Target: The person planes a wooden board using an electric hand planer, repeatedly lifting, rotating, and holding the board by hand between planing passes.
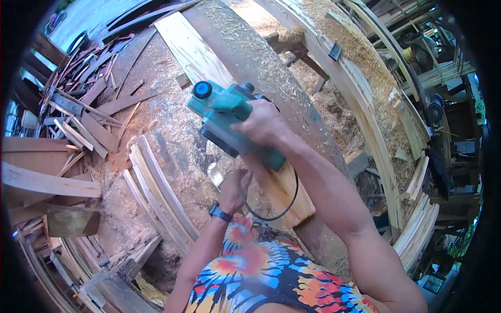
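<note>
A teal electric hand planer [222, 115] rests on a long pale wooden board [195, 49], covering its middle part. My right hand [262, 122] is wrapped around the planer's rear handle. From the planer a black power cord [271, 218] loops down and back up to my left hand [235, 188]. That hand is closed beside the board's left edge, with the cord running into its fingers; a dark watch is on the wrist. The board's near end [297, 206] shows close to my body. Just past my left hand is a small white object [214, 175], its kind unclear.
The board lies on a wide, shaving-strewn beam [250, 44]. Curved wooden strips [162, 193] lean at the left, below a heap of scrap wood [86, 107]. Along the right runs another long beam [360, 112]. Wood shavings [336, 128] cover the ground.
</note>
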Tool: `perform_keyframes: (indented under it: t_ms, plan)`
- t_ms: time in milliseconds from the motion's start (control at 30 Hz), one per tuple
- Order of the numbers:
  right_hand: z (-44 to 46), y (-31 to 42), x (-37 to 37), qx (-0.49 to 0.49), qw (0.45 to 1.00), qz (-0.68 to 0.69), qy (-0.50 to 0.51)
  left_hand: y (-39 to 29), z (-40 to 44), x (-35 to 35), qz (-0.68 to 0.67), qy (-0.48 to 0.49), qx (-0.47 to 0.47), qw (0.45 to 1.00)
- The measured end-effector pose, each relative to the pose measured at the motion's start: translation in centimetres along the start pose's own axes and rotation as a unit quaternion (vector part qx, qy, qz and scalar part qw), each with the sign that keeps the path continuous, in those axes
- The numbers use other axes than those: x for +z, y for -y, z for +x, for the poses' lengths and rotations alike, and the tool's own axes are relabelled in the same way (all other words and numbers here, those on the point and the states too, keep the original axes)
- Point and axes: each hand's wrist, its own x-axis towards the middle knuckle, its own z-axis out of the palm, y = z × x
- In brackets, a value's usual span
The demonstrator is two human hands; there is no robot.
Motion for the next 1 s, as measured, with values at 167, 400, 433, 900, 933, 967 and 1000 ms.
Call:
perform_keyframes:
  t_ms: [167,400,433,900,933,967,1000]
  plan:
    - [8.1,1.4,0.6,-0.032,0.999,-0.021,0.009,-0.5,3.7,-1.7,0.004,0.012,-0.037,0.999]
    - [18.0,6.8,-0.2,-0.027,0.998,-0.056,0.0,1.0,5.2,-2.9,0.008,0.018,-0.02,1.0]
    - [19.1,7.8,-0.4,-0.006,0.999,-0.045,0.007,1.3,5.1,-2.8,0.001,0.019,-0.028,0.999]
    - [39.5,16.7,-1.2,-0.032,0.999,-0.026,-0.031,-0.3,6.4,-4.8,-0.164,0.111,-0.172,0.965]
    - [40.9,17.4,-1.5,-0.032,0.999,-0.018,-0.035,0.9,6.0,-4.0,-0.15,0.118,-0.174,0.966]
    - [43.3,17.6,-1.1,-0.04,0.998,-0.032,-0.049,2.2,5.7,-3.2,-0.136,0.123,-0.176,0.967]
    - [45.6,17.7,-1.0,-0.051,0.996,-0.04,-0.057,2.8,5.9,-2.7,-0.122,0.126,-0.18,0.968]
